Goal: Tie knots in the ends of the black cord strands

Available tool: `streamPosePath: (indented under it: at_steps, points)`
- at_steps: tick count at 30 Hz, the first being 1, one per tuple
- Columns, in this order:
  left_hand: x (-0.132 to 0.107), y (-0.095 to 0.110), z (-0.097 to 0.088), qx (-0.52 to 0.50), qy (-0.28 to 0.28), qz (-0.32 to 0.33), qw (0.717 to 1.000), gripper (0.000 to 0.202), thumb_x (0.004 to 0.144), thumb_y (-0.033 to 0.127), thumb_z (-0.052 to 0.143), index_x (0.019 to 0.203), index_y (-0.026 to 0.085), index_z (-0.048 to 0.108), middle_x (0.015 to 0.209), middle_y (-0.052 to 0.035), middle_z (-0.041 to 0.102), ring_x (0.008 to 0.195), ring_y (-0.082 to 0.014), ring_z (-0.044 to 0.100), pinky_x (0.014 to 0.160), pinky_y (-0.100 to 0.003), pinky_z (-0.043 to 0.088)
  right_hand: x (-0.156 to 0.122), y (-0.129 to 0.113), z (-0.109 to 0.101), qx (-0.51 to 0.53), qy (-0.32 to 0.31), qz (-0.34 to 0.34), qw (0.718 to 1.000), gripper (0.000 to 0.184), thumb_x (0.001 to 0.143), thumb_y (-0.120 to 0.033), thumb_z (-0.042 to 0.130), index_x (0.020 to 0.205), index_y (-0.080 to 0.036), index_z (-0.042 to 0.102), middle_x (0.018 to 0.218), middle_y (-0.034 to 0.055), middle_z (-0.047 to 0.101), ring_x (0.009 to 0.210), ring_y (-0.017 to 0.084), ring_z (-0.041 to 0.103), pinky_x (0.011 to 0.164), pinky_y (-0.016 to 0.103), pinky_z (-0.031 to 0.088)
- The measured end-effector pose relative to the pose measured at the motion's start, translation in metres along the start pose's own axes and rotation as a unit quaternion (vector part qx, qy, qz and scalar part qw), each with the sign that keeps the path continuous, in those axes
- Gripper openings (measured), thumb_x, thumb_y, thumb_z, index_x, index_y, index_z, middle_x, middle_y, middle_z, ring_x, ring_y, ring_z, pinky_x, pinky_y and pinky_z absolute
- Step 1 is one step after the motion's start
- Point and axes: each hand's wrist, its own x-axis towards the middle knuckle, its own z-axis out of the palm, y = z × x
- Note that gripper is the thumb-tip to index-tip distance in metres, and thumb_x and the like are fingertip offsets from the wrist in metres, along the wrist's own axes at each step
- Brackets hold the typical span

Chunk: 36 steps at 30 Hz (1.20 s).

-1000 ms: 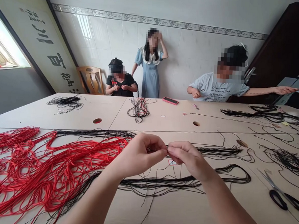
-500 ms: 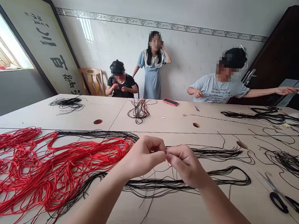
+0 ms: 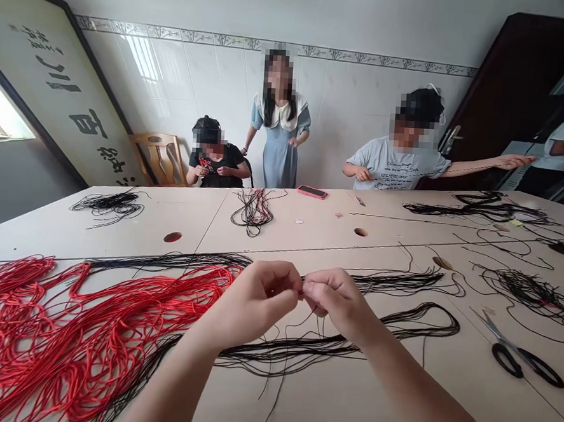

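My left hand (image 3: 252, 301) and my right hand (image 3: 338, 300) meet above the pale table (image 3: 484, 408), their fingertips pinching a thin dark cord (image 3: 300, 292). The fingers hide most of that cord. Under my wrists lies a loose spread of black cords (image 3: 292, 352), and more black strands (image 3: 397, 283) run off behind my right hand. A large mass of red cords (image 3: 88, 326) fills the table to the left of my left hand. Black-handled scissors (image 3: 516, 356) lie out of reach of both hands on the right.
Black cord bundles lie across the far table, beside a pink-cased phone (image 3: 312, 191) and round holes (image 3: 172, 237). Beyond it are a seated person in black (image 3: 215, 165), a standing person in a blue dress (image 3: 279, 144), and a person in a grey T-shirt (image 3: 394, 164).
The whole scene has shifted left and tilted in view as my head turned. My hands stay pinched together. The standing person has lowered the hand from their head.
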Motion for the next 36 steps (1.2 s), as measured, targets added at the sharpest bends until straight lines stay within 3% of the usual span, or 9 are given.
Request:
streamPosePath:
  at_steps: [5, 8, 12, 15, 22, 29, 36]
  points:
    - [-0.005, 0.008, 0.005, 0.027, 0.001, 0.030, 0.999, 0.010, 0.083, 0.023, 0.046, 0.079, 0.016, 0.052, 0.058, 0.0060, 0.036, 0.052, -0.0063, 0.027, 0.046, -0.020, 0.023, 0.000, -0.006, -0.002, 0.113, -0.012, 0.066, 0.991, 0.029, 0.077, -0.020, 0.042, 0.051, -0.018, 0.028, 0.049, -0.0063, 0.019, 0.046, 0.006, 0.013, 0.043, 0.022, 0.010]
    - [-0.007, 0.010, 0.008, 0.058, 0.021, 0.048, 0.997, 0.007, 0.082, 0.019, 0.048, 0.080, 0.016, 0.053, 0.063, 0.0045, 0.042, 0.055, -0.0064, 0.032, 0.050, -0.019, 0.028, 0.000, -0.009, -0.003, 0.147, -0.024, 0.099, 0.984, 0.028, 0.075, -0.021, 0.040, 0.051, -0.018, 0.025, 0.049, -0.0067, 0.016, 0.045, 0.006, 0.012, 0.042, 0.021, 0.009]
    - [-0.009, 0.010, 0.011, 0.080, 0.033, 0.066, 0.994, 0.009, 0.078, 0.014, 0.050, 0.086, 0.017, 0.053, 0.071, 0.0017, 0.049, 0.062, -0.0084, 0.040, 0.054, -0.020, 0.031, 0.001, -0.008, -0.007, 0.253, -0.045, 0.132, 0.957, 0.028, 0.073, -0.023, 0.042, 0.050, -0.018, 0.026, 0.047, -0.0069, 0.015, 0.044, 0.007, 0.012, 0.041, 0.021, 0.009]
    - [-0.010, 0.010, 0.013, 0.093, 0.040, 0.070, 0.992, 0.009, 0.080, 0.016, 0.048, 0.087, 0.017, 0.053, 0.068, 0.0021, 0.048, 0.058, -0.0079, 0.037, 0.051, -0.021, 0.029, 0.001, -0.006, -0.009, 0.310, -0.061, 0.130, 0.940, 0.027, 0.071, -0.023, 0.044, 0.049, -0.017, 0.029, 0.046, -0.0067, 0.016, 0.044, 0.007, 0.013, 0.041, 0.021, 0.010]
    - [-0.010, 0.008, 0.009, 0.199, 0.142, 0.151, 0.958, 0.010, 0.077, 0.019, 0.054, 0.087, 0.018, 0.056, 0.058, 0.0059, 0.027, 0.052, -0.0078, 0.026, 0.048, -0.021, 0.025, 0.001, -0.008, -0.009, 0.322, -0.090, 0.149, 0.931, 0.031, 0.074, -0.026, 0.045, 0.047, -0.017, 0.034, 0.046, -0.0064, 0.016, 0.044, 0.007, 0.015, 0.041, 0.021, 0.010]
    - [-0.006, 0.005, 0.013, 0.241, 0.187, 0.224, 0.926, 0.011, 0.077, 0.014, 0.053, 0.084, 0.017, 0.062, 0.060, 0.0026, 0.049, 0.053, -0.0078, 0.034, 0.050, -0.021, 0.030, -0.002, -0.012, -0.006, 0.294, -0.056, 0.151, 0.942, 0.034, 0.077, -0.025, 0.047, 0.050, -0.017, 0.028, 0.048, -0.0074, 0.014, 0.045, 0.007, 0.014, 0.043, 0.020, 0.009]
    - [-0.004, -0.001, 0.016, 0.259, 0.224, 0.254, 0.905, 0.014, 0.075, 0.010, 0.051, 0.079, 0.015, 0.064, 0.057, 0.0018, 0.047, 0.050, -0.0073, 0.036, 0.049, -0.021, 0.030, -0.003, -0.013, -0.003, 0.276, -0.039, 0.152, 0.948, 0.033, 0.076, -0.025, 0.048, 0.053, -0.018, 0.025, 0.048, -0.0077, 0.016, 0.045, 0.006, 0.014, 0.041, 0.019, 0.009]
